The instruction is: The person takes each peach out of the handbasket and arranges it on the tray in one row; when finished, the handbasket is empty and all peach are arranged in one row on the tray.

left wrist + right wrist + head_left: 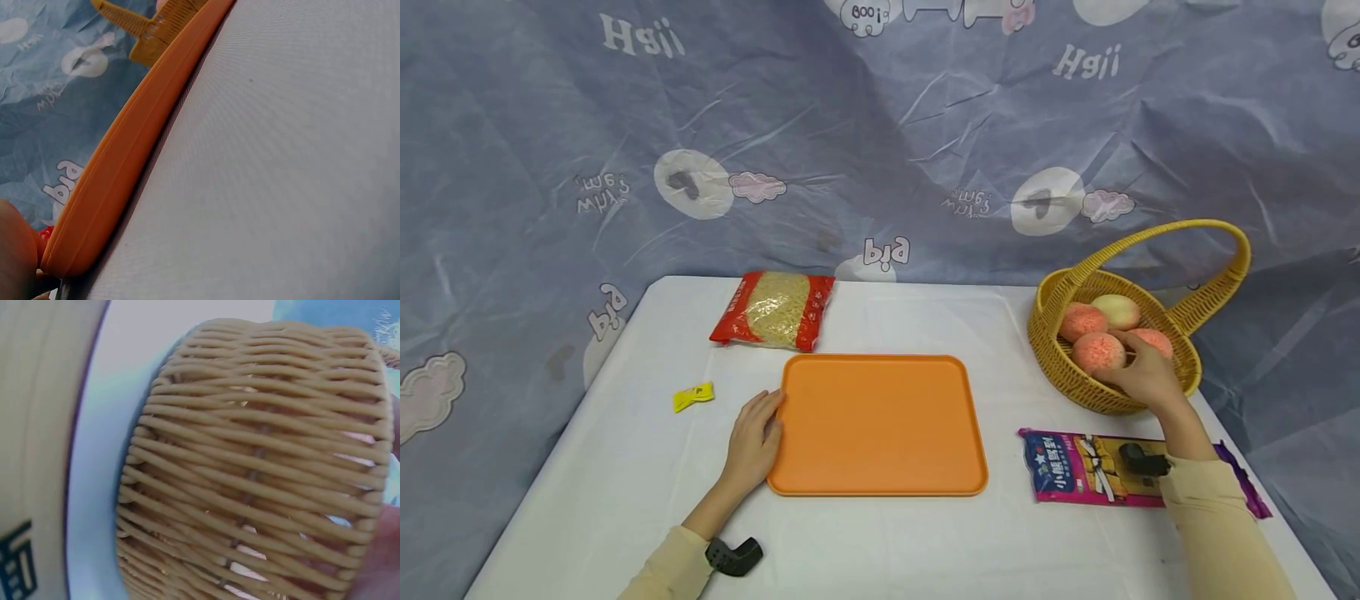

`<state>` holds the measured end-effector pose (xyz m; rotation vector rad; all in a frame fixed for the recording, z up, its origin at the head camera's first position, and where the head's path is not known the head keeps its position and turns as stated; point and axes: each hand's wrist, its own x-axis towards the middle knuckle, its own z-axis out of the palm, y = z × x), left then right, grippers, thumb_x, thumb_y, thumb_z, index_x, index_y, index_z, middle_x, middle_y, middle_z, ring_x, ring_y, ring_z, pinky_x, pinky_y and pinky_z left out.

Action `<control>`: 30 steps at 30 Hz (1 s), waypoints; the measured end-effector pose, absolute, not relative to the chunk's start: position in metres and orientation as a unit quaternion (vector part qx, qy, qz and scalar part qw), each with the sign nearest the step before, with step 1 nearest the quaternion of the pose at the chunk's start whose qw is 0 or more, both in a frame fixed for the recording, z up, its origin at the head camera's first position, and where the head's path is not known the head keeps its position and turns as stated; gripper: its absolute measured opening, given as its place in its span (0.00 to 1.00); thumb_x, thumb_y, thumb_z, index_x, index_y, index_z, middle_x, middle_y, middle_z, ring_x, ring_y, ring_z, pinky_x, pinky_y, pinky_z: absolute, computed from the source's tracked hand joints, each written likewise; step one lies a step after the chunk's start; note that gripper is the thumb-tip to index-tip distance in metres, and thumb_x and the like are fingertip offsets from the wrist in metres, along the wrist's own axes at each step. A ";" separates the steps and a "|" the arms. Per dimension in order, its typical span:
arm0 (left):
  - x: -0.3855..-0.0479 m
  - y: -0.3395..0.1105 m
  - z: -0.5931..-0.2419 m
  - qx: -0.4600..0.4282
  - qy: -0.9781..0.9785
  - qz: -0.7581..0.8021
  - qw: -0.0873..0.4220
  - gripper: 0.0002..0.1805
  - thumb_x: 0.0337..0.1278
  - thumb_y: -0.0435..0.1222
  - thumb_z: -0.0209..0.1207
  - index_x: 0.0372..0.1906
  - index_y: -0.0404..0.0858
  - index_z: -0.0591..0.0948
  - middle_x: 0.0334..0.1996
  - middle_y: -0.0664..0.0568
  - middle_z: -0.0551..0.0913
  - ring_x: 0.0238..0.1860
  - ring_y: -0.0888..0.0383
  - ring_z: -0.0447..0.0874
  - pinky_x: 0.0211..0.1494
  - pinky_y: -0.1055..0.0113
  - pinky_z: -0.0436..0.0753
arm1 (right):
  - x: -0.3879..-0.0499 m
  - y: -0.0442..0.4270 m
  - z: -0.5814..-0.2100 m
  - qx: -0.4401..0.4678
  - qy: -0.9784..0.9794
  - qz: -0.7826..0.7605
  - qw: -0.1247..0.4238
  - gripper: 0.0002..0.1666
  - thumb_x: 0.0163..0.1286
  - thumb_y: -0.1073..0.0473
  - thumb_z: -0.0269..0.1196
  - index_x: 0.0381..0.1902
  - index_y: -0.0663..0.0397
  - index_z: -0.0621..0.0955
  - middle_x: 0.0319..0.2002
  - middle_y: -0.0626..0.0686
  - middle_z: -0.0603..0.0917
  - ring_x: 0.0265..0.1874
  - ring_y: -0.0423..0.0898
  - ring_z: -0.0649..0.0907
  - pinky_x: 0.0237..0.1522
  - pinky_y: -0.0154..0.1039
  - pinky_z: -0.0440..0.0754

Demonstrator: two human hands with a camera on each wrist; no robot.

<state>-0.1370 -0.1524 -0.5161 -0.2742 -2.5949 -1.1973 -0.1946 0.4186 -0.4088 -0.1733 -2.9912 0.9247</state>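
Observation:
My right hand (1146, 375) reaches into a yellow woven basket (1067, 383) with a tall handle. Its thumb and fingers pinch a round pink thing (1097, 353) with a rough, mottled surface. Two more pink round things lie in the basket, one behind (1082, 321) and one partly covered by the hand (1152, 340), along with a pale yellow oval thing (1116, 311). In the right wrist view the basket's wall (250, 456) hides most of the hand. My left hand (752, 442) rests with extended fingers against the left rim of an orange tray (880, 425).
A red bag of small yellowish pieces (778, 308) lies behind the tray. A small yellow wrapped packet (693, 397) sits at the left. Below my right forearm lies a purple and blue food packet (1075, 467). A grey-blue printed cloth (850, 150) hangs behind the white table.

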 end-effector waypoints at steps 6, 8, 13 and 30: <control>-0.137 -0.151 -0.517 -0.100 -0.897 -0.402 0.151 0.23 0.60 0.24 0.52 0.62 0.25 0.74 0.62 0.35 0.76 0.67 0.36 0.66 0.68 0.38 0.63 | -0.187 0.413 -0.401 -0.074 -0.938 0.338 0.007 0.54 0.62 0.47 0.68 0.74 0.70 0.55 0.63 0.76 0.66 0.57 0.71 0.71 0.44 0.52 0.79; -0.137 -0.151 -0.517 -0.100 -0.898 -0.401 0.154 0.23 0.59 0.24 0.52 0.61 0.25 0.75 0.61 0.35 0.77 0.67 0.36 0.66 0.68 0.37 0.64 | -0.184 0.411 -0.397 -0.081 -0.933 0.350 0.024 0.54 0.62 0.47 0.69 0.74 0.69 0.56 0.64 0.74 0.65 0.58 0.70 0.70 0.40 0.41 0.79; -0.137 -0.150 -0.515 -0.099 -0.897 -0.404 0.151 0.23 0.60 0.24 0.52 0.61 0.25 0.75 0.61 0.35 0.77 0.67 0.35 0.66 0.68 0.37 0.64 | -0.173 0.399 -0.386 -0.104 -0.918 0.380 0.051 0.54 0.63 0.48 0.68 0.76 0.64 0.54 0.67 0.73 0.62 0.58 0.68 0.69 0.32 0.26 0.71; -0.137 -0.152 -0.516 -0.092 -0.899 -0.405 0.139 0.24 0.61 0.25 0.52 0.63 0.27 0.74 0.63 0.36 0.76 0.69 0.37 0.65 0.70 0.39 0.63 | -0.141 0.294 -0.361 0.008 -0.898 0.439 0.035 0.48 0.61 0.55 0.71 0.74 0.58 0.62 0.63 0.64 0.71 0.49 0.42 0.74 0.39 0.21 0.76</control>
